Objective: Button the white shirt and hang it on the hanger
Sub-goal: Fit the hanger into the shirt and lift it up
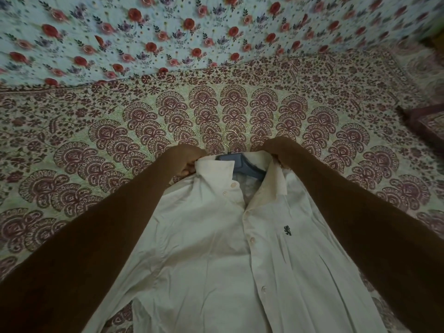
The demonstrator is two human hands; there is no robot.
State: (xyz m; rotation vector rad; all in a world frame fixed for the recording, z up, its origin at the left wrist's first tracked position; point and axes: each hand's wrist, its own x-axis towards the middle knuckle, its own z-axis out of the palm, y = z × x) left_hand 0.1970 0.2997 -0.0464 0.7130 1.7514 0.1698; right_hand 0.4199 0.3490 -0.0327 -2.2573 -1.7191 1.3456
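Your left grip [189,162] is curled tight on the collar edge of the white shirt [216,248], just left of the hanger [242,164]. Your right grip [276,152] has the collar on the other side of the hanger. Its fingers are mostly hidden, so that's prob a pinch, not 100% sure. You hold both sides so the neck is pulled wide & the shirt's shoulders can sit on the hanger's arms. The hanger is btw your two grips, tucked inside the collar, w/ its metal hook [229,138] poking out past the collar, away from you. The shirt lies front up on the bed [96,140], running from the hanger down toward you. The lower buttons [252,240] look done. The top two, near the hanger, are open & prob need doing next.
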